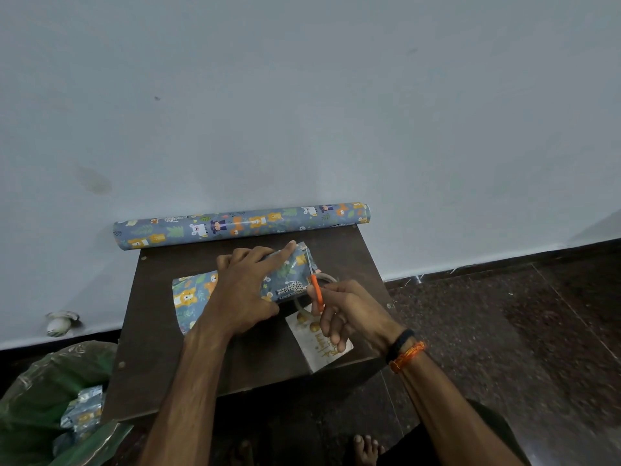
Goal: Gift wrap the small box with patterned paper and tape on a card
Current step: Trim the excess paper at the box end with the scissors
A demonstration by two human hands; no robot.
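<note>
A small box covered in blue animal-patterned paper (292, 280) lies on the dark wooden table (161, 348). My left hand (242, 290) rests on top of it, index finger stretched along the far edge, pressing the paper down. My right hand (346, 311) grips orange-handled scissors (317, 290) at the box's right end, blades pointing up along the loose paper flap. A roll of clear tape (327, 279) sits partly hidden behind the scissors. A white card with gold print (321, 348) lies under my right hand. Loose patterned paper (190, 297) sticks out to the left.
A roll of the same patterned paper (235, 225) lies along the table's far edge against the pale wall. A green bag (50, 398) with paper scraps sits on the floor at left. A white object (60, 322) lies by the wall. My bare feet (366, 449) show below.
</note>
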